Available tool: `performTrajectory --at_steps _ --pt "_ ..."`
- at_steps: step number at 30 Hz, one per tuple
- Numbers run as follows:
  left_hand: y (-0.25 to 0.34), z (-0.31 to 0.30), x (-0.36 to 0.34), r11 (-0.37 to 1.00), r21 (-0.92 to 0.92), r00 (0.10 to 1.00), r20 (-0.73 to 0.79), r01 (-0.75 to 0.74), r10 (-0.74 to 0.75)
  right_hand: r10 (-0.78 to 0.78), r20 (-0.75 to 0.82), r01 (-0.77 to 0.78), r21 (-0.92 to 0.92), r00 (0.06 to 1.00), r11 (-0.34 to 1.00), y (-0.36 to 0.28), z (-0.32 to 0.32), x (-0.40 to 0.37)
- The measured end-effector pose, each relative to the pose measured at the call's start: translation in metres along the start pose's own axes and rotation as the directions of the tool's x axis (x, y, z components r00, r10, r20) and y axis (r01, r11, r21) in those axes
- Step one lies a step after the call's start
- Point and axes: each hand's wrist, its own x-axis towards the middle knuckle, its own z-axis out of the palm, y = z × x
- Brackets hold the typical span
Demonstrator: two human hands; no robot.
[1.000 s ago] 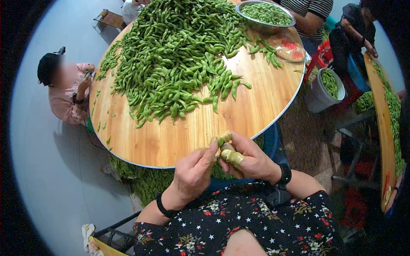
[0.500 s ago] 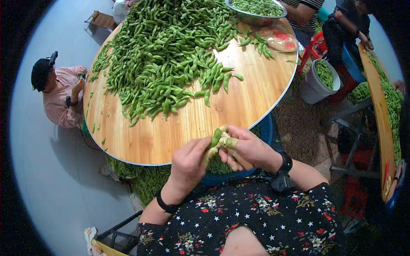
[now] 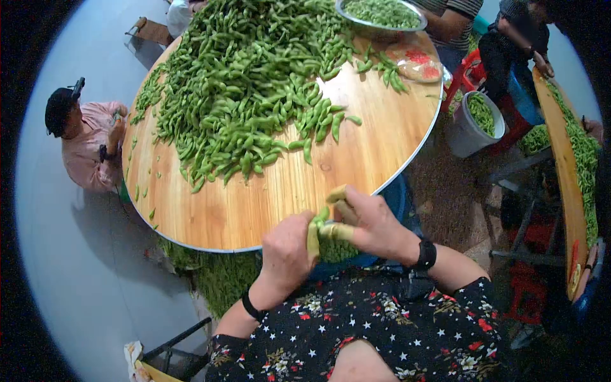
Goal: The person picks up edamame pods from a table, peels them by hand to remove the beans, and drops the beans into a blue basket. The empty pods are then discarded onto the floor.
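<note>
Over the table's near edge, my left hand pinches a green soybean pod between thumb and fingers, its tip pointing up. My right hand is beside it with thumb and forefinger spread apart. The right thumb, in a yellowish finger cover, reaches to the pod's side; the raised forefinger stands clear of it. Yellowish covers show on fingers of both hands. Beyond them, a large heap of soybean pods lies on the round wooden table.
A metal bowl of shelled beans stands at the table's far right. Below the near edge are a blue tub and a pile of green pods or husks. A white bucket holds pods. Other people sit around.
My right forefinger has lifted up and away from the pod, opening the right hand's grip. My left hand still holds the pod, and the view has shifted slightly.
</note>
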Motion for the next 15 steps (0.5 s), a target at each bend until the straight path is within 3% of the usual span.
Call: performTrajectory --at_steps 3,6,8,12,13,14,15 --pt "0.009 -0.012 0.002 0.995 -0.083 0.991 0.122 0.056 -0.046 -0.164 0.009 0.164 -0.088 0.986 0.983 0.002 -0.001 0.005" --pt "0.019 -0.015 0.005 0.991 -0.131 0.995 0.102 -0.005 0.019 -0.256 0.012 0.256 -0.135 0.966 0.957 0.011 0.008 0.003" --pt "0.021 -0.015 0.005 0.995 -0.102 0.992 0.126 -0.017 0.030 -0.185 0.129 0.203 -0.145 0.974 0.968 0.002 0.003 0.002" --pt "0.022 -0.021 0.004 0.999 -0.017 0.969 0.242 -0.039 0.042 -0.213 0.124 0.230 -0.146 0.969 0.962 0.009 0.010 0.000" --pt "0.023 -0.025 0.002 1.000 0.009 0.938 0.346 0.023 -0.024 -0.215 0.121 0.233 -0.155 0.969 0.960 0.008 0.009 -0.001" --pt "0.023 -0.024 0.003 1.000 0.006 0.940 0.340 0.019 -0.020 -0.159 0.075 0.164 -0.062 0.984 0.985 0.007 0.008 -0.001" --pt "0.022 -0.024 0.003 0.964 -0.201 0.952 0.283 0.173 -0.112 -0.097 0.035 0.096 0.041 0.995 0.995 0.005 0.009 -0.002"
